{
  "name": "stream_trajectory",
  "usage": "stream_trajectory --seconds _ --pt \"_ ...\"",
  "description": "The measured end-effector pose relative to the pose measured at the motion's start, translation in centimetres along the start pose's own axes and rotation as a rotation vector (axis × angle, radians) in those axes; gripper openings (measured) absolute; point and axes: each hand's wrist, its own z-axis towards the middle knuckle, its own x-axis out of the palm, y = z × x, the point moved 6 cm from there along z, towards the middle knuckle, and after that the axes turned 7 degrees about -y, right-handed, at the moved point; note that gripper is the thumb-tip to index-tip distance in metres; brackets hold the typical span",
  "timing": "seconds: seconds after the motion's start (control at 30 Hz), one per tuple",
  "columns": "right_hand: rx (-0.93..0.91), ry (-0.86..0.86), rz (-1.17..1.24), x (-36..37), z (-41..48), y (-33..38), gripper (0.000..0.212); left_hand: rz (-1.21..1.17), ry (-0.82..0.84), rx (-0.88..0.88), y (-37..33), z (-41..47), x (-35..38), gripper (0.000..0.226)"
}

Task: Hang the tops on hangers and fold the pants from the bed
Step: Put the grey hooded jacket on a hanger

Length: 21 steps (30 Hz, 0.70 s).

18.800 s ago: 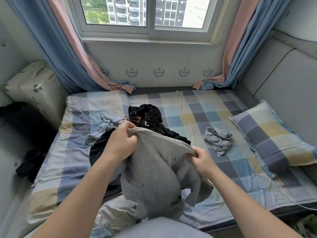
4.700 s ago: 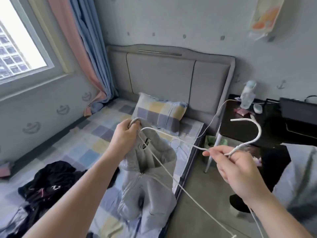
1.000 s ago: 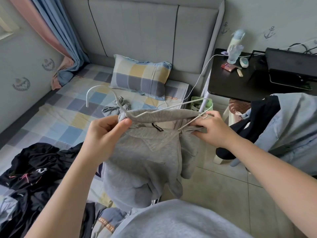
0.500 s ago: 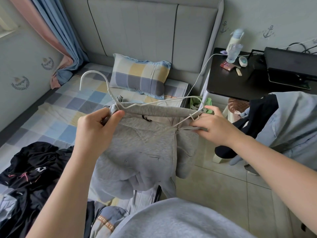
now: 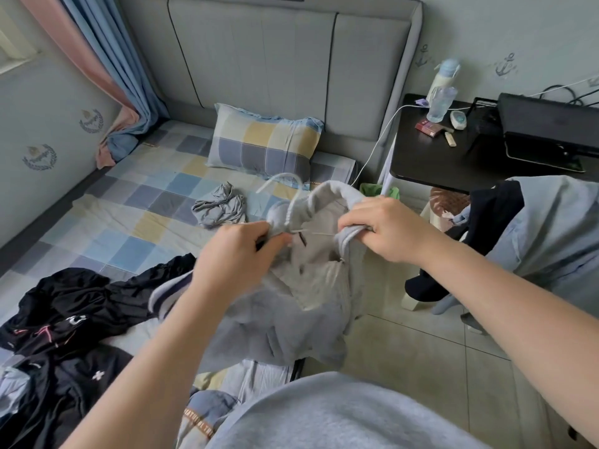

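A: Where is the grey hoodie [image 5: 291, 303]?

B: Held up over the near edge of the bed [image 5: 129, 205], collar on top, body hanging toward 6 o'clock. The white hanger [image 5: 277, 176] sits in the neck. Its hook pokes out toward 11 o'clock and its wire runs 9 to 3 between the hands.

A: And the hands?

B: The left hand [image 5: 233, 254] pinches the collar by the hook's stem; whether it also holds the wire cannot be told. The right hand [image 5: 385, 228], at 3 o'clock from it, has its fingers curled round the collar's other edge.

A: Which one acts next?

B: Probably the right, drawing its side toward 3 o'clock over the hanger's arm. Black clothes [image 5: 64, 319] lie on the bed at 8 o'clock.
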Motion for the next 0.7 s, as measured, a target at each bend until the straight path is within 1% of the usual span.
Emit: stream_trajectory --seconds 0.07,0.13,0.2,0.27,0.37,0.47,0.53,0.7 --pt "-0.062 -0.047 0.088 0.0 1.0 2.8 0.022 -0.039 -0.010 0.022 -2.0 0.5 0.7 0.055" --pt "-0.093 -0.091 0.164 0.2 1.4 4.7 0.019 -0.108 -0.052 0.004 -2.6 1.1 0.3 0.053" --pt "-0.056 -0.105 0.177 0.0 1.3 4.9 0.013 -0.191 -0.086 -0.019 -2.0 1.7 -0.8 0.052" --pt "0.050 -0.079 0.170 -0.3 1.0 4.1 0.012 -0.270 -0.099 -0.036 -1.3 1.9 -1.8 0.049" --pt "0.227 0.048 0.156 -0.2 1.1 2.7 0.033 -0.256 -0.079 -0.009 -1.6 1.9 -2.1 0.047" --pt "0.308 0.152 0.162 0.1 1.4 2.2 0.045 -0.201 -0.021 0.037 -2.5 2.2 -1.3 0.046" --pt "0.359 0.167 0.289 0.0 1.3 1.9 0.053 -0.200 0.007 0.041 -2.6 2.6 -1.0 0.042" --pt "0.405 0.077 0.654 -0.2 0.1 1.4 0.056 -0.285 -0.029 0.069 -2.7 2.7 -1.4 0.042"
